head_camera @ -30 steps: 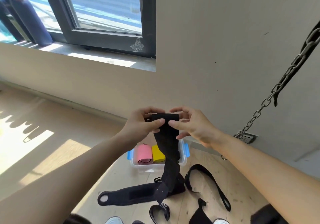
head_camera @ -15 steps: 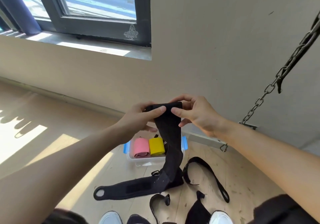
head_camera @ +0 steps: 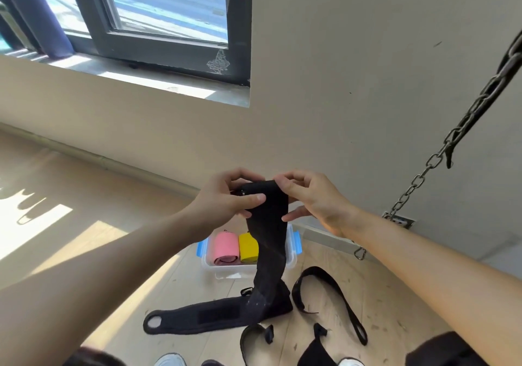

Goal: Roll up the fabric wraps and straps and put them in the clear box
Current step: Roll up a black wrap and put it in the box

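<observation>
Turned over a little further than a second ago, the top end of the black wrap (head_camera: 268,241) is pinched by my left hand (head_camera: 226,200) and right hand (head_camera: 309,199) above the clear box (head_camera: 223,273), its length hanging straight down to the floor (head_camera: 169,295).

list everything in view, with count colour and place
black wrap: one, black, held up, hanging to the floor
clear box: one, blue latches, on the floor
pink roll: one, pink, in the box
yellow roll: one, yellow, beside it
loop strap: one, black, floor, right
other straps: at least two, black, bottom edge
chain: one, grey, hanging at right
window: one, dark frame, upper left
shoes: two, white, bottom edge
left hand: one, pinches the wrap's top
right hand: one, pinches it too
</observation>
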`<state>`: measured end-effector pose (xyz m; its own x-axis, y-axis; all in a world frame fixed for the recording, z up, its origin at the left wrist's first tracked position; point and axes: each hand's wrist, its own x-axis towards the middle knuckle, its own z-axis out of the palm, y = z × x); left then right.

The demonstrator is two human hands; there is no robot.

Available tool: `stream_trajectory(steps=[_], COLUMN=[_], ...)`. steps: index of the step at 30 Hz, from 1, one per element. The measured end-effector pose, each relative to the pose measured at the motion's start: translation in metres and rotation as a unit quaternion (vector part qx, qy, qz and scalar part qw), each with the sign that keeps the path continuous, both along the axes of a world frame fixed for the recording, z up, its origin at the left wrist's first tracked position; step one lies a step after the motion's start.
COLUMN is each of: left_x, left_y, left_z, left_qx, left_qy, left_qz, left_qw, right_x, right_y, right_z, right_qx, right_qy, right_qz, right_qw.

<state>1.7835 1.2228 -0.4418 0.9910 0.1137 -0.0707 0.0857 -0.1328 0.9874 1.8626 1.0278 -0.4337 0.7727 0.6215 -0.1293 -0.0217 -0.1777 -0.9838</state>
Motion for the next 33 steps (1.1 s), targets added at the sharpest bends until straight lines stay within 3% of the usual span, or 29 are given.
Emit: stream_trajectory(steps=[6,13,23,29,33], left_x=[0.002,0.003,0.005,0.003,0.002], left_y=[0.001,0.002,-0.001,0.002,0.002], left_z=[0.001,0.006,0.008,0.01,0.007], left_qx=[0.005,0.021,0.0,0.018,0.048], left_qy=[-0.028,0.049,0.034,-0.02,-0.062], left_qz=[0.004,-0.026,-0.003,-0.005,0.006], left_qw=[1.0,0.998,0.999,1.0,0.997], right_x=[-0.001,0.0,0.0,-0.001,-0.001], right_y=[0.0,-0.004,-0.001,-0.001,-0.001], right_z=[0.004,0.004,-0.004,0.006,0.004], right_qx=[0.018,0.055,0.055,0.012,0.002], right_qy=[-0.022,-0.062,-0.107,0.016,0.022], right_qz=[-0.006,-0.031,-0.031,0.004,0.027], right_qw=[1.0,0.996,0.992,1.0,0.999])
